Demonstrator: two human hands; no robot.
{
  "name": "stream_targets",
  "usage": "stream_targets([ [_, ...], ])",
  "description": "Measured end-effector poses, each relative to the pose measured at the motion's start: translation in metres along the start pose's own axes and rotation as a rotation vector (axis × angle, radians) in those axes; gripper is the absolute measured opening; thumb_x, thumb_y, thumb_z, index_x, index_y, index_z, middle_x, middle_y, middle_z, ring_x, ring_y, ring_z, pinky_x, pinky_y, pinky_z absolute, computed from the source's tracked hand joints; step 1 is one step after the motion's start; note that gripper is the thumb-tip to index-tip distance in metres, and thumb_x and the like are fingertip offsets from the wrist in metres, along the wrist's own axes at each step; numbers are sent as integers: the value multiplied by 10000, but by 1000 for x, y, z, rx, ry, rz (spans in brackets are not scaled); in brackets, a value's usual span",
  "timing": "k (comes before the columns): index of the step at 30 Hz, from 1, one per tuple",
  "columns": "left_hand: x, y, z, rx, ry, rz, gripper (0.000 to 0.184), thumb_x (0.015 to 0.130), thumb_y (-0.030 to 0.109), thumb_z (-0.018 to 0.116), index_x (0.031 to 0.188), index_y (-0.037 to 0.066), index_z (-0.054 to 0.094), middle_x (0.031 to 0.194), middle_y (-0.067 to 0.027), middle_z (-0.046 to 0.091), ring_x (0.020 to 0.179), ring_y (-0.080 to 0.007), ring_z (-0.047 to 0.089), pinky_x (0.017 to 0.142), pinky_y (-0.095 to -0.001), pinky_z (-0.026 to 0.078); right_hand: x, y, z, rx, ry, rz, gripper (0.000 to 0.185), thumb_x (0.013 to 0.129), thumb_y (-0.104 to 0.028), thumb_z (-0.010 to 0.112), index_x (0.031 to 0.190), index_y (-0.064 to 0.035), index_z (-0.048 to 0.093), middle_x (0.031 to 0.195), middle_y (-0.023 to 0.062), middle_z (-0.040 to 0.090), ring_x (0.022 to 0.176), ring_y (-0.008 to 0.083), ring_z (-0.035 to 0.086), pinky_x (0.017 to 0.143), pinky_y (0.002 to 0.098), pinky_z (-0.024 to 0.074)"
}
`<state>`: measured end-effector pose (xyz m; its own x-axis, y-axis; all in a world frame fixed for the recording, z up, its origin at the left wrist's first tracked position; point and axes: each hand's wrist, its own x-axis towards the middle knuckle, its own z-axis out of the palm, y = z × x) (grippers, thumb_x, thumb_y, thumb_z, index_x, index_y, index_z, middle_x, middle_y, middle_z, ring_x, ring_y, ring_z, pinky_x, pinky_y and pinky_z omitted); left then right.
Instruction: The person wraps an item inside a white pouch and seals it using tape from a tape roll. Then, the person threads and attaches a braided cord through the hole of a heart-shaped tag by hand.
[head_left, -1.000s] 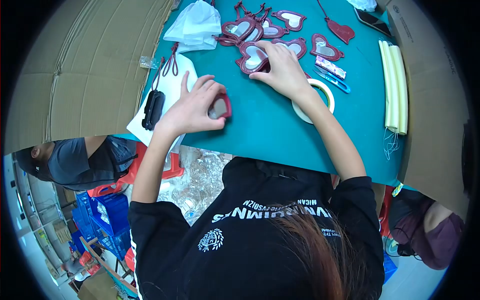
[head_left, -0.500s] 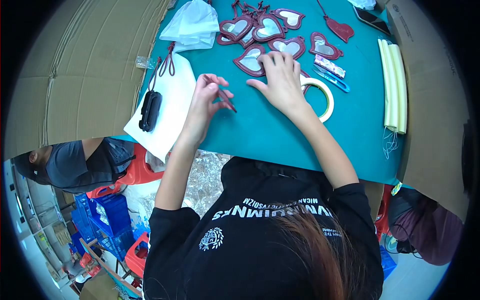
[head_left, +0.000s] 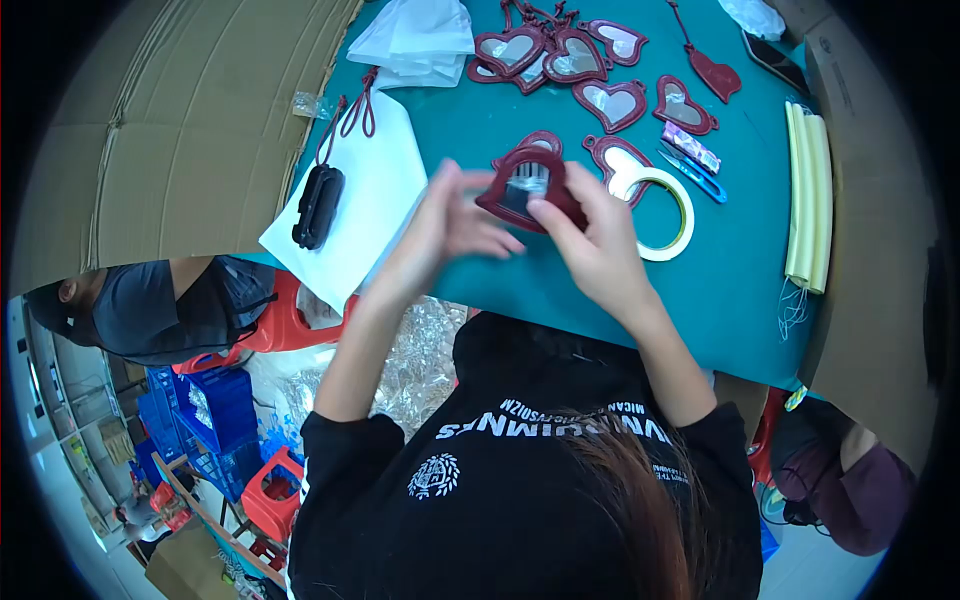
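R hand [head_left: 603,238] pulled back, gripping dk-red heart pc [head_left: 525,184]; L hand [head_left: 446,218] spread, blurred, just beside

The light is quite bright and rather even over the matte teal table top [head_left: 540,275], with a cool tone; its direction I cannot tell surely. The flat white sheet [head_left: 365,200] looks very pale, whereas the black printed T-shirt [head_left: 530,510] hides most of its folds. The crumpled clear plastic [head_left: 425,345] glitters. The left hand [head_left: 440,225] is smeared by blur; the dark red heart-shaped frame [head_left: 522,186] is slightly soft. Lens distortion bends the brown cardboard panel [head_left: 210,130], and black corners enclose the view.
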<state>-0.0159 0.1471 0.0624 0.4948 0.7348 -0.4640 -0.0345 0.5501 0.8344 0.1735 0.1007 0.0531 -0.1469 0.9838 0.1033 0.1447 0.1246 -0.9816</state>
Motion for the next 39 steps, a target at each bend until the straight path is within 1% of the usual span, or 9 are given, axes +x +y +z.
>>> stream_targets([
  [4, 68, 25, -93, 959, 710, 765, 376, 926, 329, 497, 1064, -10, 583, 932, -146, 642, 854, -262, 599, 724, -339, 465, -28, -14, -19, 51, -35, 319, 407, 808, -55, 643, 1194, -42, 513, 892, 114, 613, 799, 239, 612, 767, 317, 490],
  [6, 101, 38, -138, 1354, 1005, 840, 266, 870, 265, 576, 980, 31, 639, 959, -151, 645, 965, -303, 564, 816, -394, 417, -46, 4, -16, -157, -146, 229, 422, 787, -43, 656, 1188, -47, 525, 947, 115, 602, 863, 258, 588, 818, 337, 473],
  [10, 117, 46, -165, 1457, 962, 519, 214, 839, 246, 600, 954, 78, 667, 1000, -142, 641, 1030, -337, 519, 882, -462, 355, -62, 16, -18, -556, -35, 5, 427, 754, -32, 670, 1162, -52, 547, 1034, 114, 577, 976, 288, 535, 891, 369, 433],
  [19, 88, 31, -138, 1525, 1083, 714, 178, 832, 215, 605, 899, 62, 668, 940, -138, 653, 971, -320, 545, 875, -460, 371, -56, 12, -22, -457, 168, -122, 414, 722, -21, 679, 1124, -66, 588, 1121, 103, 553, 1082, 299, 479, 955, 392, 384],
  [24, 56, 40, -84, 954, 628, 909, 127, 847, 85, 577, 937, 14, 631, 852, -98, 632, 720, -155, 577, 636, -270, 446, -50, 5, -17, -321, 264, -113, 392, 724, -8, 676, 1105, -63, 601, 1095, 100, 567, 1048, 289, 503, 923, 385, 402],
  [26, 21, 30, -21, 888, 385, 576, 119, 847, 37, 569, 950, 12, 622, 834, -66, 625, 721, -89, 564, 602, -226, 427, -43, -6, -15, -467, 305, -301, 362, 726, -16, 690, 1075, -56, 605, 1064, 99, 577, 997, 271, 531, 848, 370, 439],
  [28, 2, 7, 15, 906, 137, 556, 112, 855, 29, 581, 960, 3, 610, 858, -60, 628, 714, -69, 561, 609, -212, 420, -41, -6, -12, -537, 319, -389, 348, 727, -19, 697, 1061, -53, 607, 1048, 99, 583, 972, 262, 544, 810, 362, 457],
  [31, -19, -7, 51, 380, -17, 118, 145, 852, 11, 605, 995, -5, 612, 906, -71, 634, 739, -77, 593, 653, -207, 449, -51, 6, -9, -355, 206, -314, 349, 706, -36, 734, 1031, -47, 606, 995, 101, 594, 925, 243, 566, 707, 334, 486],
  [39, -9, -41, 76, -86, -3, 101, 222, 842, 18, 645, 1062, -2, 621, 869, -61, 655, 806, -122, 641, 722, -231, 517, -85, 9, -66, -627, 166, -190, 317, 707, -42, 749, 987, -28, 600, 942, 112, 597, 854, 239, 597, 703, 292, 501],
])
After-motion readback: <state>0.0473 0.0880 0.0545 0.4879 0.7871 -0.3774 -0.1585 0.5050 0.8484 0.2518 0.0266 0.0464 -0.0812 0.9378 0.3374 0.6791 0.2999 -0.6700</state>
